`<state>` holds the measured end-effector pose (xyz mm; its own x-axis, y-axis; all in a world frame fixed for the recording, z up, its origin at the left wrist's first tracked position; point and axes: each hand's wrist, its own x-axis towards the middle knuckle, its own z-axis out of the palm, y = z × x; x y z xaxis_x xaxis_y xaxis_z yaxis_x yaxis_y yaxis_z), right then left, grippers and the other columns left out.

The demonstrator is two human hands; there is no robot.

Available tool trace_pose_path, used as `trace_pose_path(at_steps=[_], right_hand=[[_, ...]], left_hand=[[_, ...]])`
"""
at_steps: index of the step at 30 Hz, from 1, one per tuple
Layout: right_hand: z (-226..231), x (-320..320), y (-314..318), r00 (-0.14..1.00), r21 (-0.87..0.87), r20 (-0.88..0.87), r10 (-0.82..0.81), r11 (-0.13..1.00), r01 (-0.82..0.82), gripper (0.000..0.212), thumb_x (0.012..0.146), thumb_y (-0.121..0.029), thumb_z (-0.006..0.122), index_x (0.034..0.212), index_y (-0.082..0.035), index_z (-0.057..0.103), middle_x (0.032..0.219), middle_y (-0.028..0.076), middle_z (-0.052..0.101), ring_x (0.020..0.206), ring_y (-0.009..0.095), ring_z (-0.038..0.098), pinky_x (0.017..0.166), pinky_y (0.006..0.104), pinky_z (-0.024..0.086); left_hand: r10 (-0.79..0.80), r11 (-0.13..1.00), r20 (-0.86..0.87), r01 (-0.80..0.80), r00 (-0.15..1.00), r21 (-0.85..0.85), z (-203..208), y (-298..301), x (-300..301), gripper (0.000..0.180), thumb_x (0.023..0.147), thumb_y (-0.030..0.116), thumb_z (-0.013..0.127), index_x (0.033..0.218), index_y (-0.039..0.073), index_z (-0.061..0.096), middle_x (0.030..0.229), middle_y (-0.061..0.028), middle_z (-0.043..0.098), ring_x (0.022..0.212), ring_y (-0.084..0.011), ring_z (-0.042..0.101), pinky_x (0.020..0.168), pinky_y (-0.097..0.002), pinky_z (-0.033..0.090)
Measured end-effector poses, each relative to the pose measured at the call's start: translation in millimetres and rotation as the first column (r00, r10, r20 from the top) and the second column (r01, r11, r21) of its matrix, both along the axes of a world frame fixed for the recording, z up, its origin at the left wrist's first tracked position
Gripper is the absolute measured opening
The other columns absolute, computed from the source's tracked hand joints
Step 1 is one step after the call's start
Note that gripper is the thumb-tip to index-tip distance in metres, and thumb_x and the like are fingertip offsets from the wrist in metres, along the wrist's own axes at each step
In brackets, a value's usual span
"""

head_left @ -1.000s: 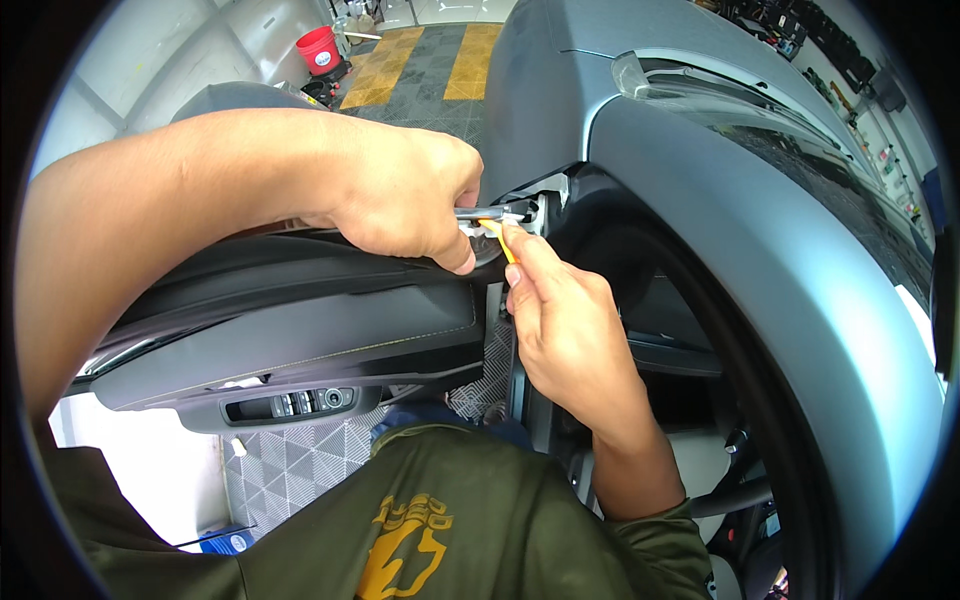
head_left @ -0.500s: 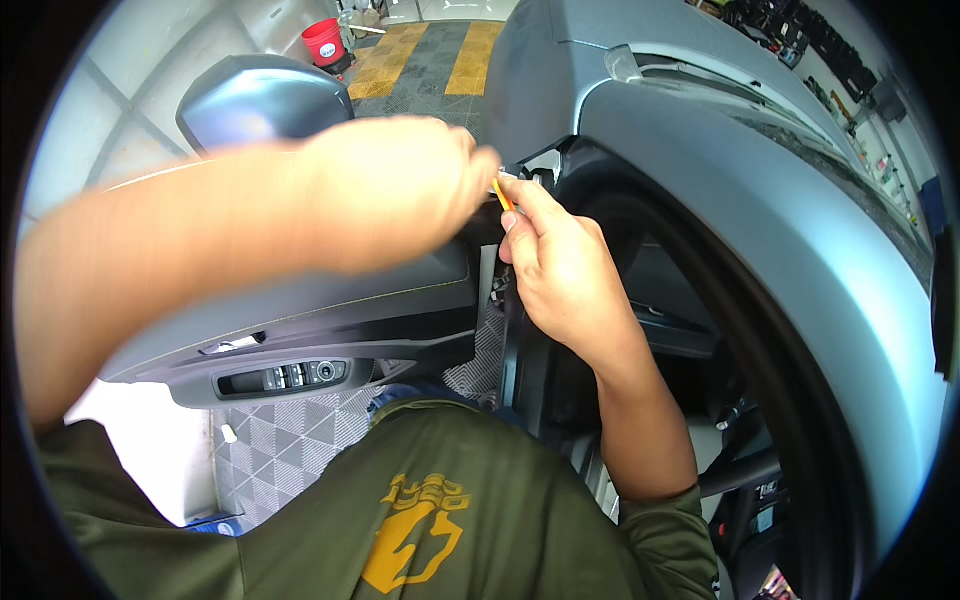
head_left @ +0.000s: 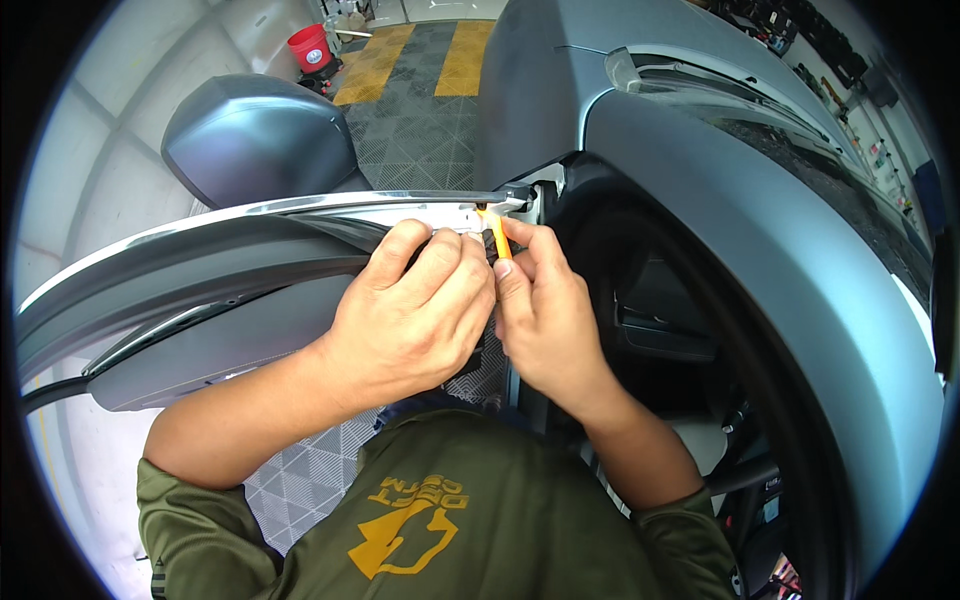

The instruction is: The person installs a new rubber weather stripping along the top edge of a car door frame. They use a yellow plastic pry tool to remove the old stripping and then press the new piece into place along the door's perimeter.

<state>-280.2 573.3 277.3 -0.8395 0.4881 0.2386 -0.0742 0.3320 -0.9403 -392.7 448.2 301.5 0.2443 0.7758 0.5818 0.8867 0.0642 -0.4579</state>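
Observation:
Between the thumb and fingers of my right hand point(head_left: 552, 325) is a slim orange stick-like tool point(head_left: 502, 240), perhaps a pry tool. Its upper end touches the front end of the open car door, by the chrome strip point(head_left: 300, 203). My left hand point(head_left: 410, 310) is beside it, fingers curled and pressed together over the inner door edge. What those fingertips grip, if anything, is hidden. Black rubber-like door trim point(head_left: 200, 262) runs leftward from that hand, with a pale inner strip bared above it.
The blue-grey wing mirror point(head_left: 255, 140) stands beyond the door at left. To the right are the black door opening and the blue-grey body panel point(head_left: 800, 250). A red bucket point(head_left: 310, 48) is on the tiled floor point(head_left: 415, 135) at the back.
My left hand, blurred and raised across the door before, has come down beside the right hand. The chrome strip and trim that my arm covered now show. The right hand still holds the orange tool.

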Motion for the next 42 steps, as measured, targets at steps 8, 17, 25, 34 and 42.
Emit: trace_pose_path(at_steps=[8,17,25,34,42], right_hand=[[31,17,38,0.923,-0.410,0.295,0.246,0.905,-0.110,0.025,0.105,-0.014,0.039,0.120,0.001,0.051,0.071,0.003,0.061,0.049,0.008,0.054,0.046,0.0249,0.046],[78,-13,56,0.714,-0.109,0.654,0.251,0.965,-0.239,0.028,0.100,-0.019,0.045,0.087,0.001,0.060,0.062,0.004,0.057,0.047,0.013,0.052,0.044,0.0313,0.043],[45,-14,56,0.859,0.017,0.463,0.216,0.967,-0.253,0.029,0.094,-0.022,0.063,0.083,0.004,0.061,0.059,0.009,0.056,0.051,0.016,0.051,0.049,0.0344,0.043],[8,-12,29,0.975,-0.352,0.127,0.183,0.927,-0.128,0.017,0.096,-0.011,0.058,0.098,-0.001,0.045,0.063,-0.001,0.052,0.055,0.003,0.042,0.048,0.0262,0.034],[-4,-11,22,0.990,-0.372,0.040,0.137,0.921,-0.113,0.015,0.097,-0.010,0.056,0.099,-0.001,0.045,0.063,-0.001,0.051,0.053,0.004,0.040,0.048,0.0267,0.032]], left_hand=[[-0.070,0.988,0.091,0.057,0.993,0.140,-4,7,2,0.029,0.073,0.014,0.064,0.094,-0.004,0.070,0.104,-0.0159,0.066,0.096,-0.0263,0.063,0.090,-0.0427,0.046],[-0.104,0.995,-0.143,0.103,0.984,-0.010,2,0,-13,0.029,0.072,0.013,0.064,0.093,-0.005,0.071,0.103,-0.0172,0.066,0.095,-0.0277,0.063,0.086,-0.0428,0.047],[-0.127,0.992,-0.100,0.128,0.987,0.008,-2,3,-14,0.031,0.070,0.013,0.065,0.093,-0.005,0.070,0.103,-0.0177,0.066,0.097,-0.0287,0.063,0.086,-0.0422,0.048],[-0.131,0.947,-0.151,0.079,0.980,-0.310,35,-3,-14,0.041,0.072,0.013,0.062,0.105,-0.011,0.066,0.113,-0.0226,0.063,0.105,-0.0325,0.061,0.094,-0.0450,0.048],[0.246,0.807,0.124,-0.132,0.961,-0.575,115,20,9,0.022,0.075,0.002,0.061,0.097,-0.005,0.061,0.096,-0.0179,0.063,0.094,-0.0339,0.062,0.081,-0.0421,0.051]])
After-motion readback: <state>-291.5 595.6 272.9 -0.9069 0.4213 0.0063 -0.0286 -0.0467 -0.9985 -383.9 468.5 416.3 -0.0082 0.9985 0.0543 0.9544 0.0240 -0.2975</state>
